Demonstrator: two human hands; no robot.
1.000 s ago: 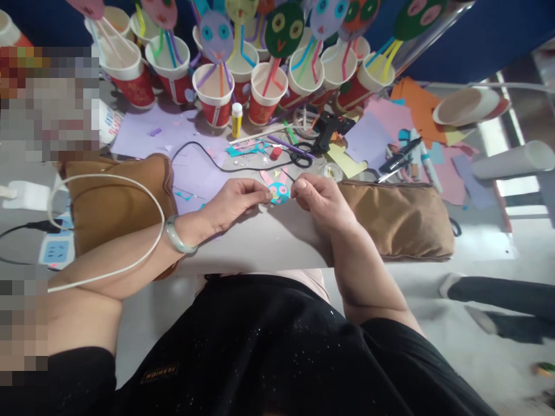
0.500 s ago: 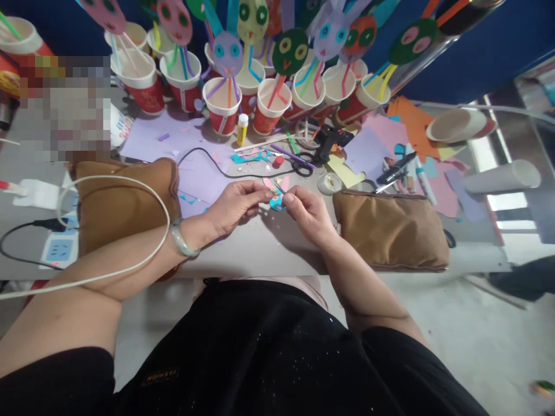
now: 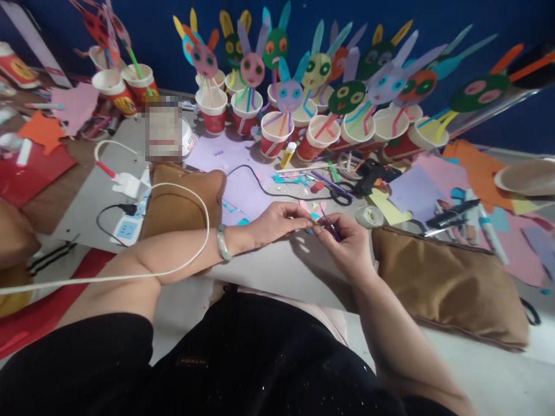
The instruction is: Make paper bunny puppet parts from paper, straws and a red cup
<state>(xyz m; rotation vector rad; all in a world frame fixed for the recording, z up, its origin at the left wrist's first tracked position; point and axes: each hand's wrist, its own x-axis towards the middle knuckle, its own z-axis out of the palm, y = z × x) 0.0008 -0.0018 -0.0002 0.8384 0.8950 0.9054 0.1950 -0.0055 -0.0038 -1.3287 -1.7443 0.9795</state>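
My left hand (image 3: 281,225), a pale bangle on its wrist, is closed in a pinch over the grey table. A tiny thing may be between its fingertips, too small to make out. My right hand (image 3: 344,245) meets it fingertip to fingertip, with a thin dark pointed tool (image 3: 330,224) in its grip; its exact kind is unclear. Just behind and under the fingertips lies a small paper piece with pink ears (image 3: 318,207) and a blue part, mostly covered by my hands. Black-handled scissors (image 3: 342,198) and a red cap (image 3: 317,186) lie beyond.
Red-and-white paper cups (image 3: 276,138) with paper rabbit heads on straws line the back. Brown cushions (image 3: 186,196) (image 3: 446,283) flank my arms. A yellow glue stick (image 3: 288,155), a tape roll (image 3: 369,216) and a black glue gun (image 3: 375,176) stand or lie near. A white cable (image 3: 203,245) crosses my left arm.
The view has swung left, so the table's things sit further right and more of the left side shows. My hands stay together; the dark tool in my right hand shows more.
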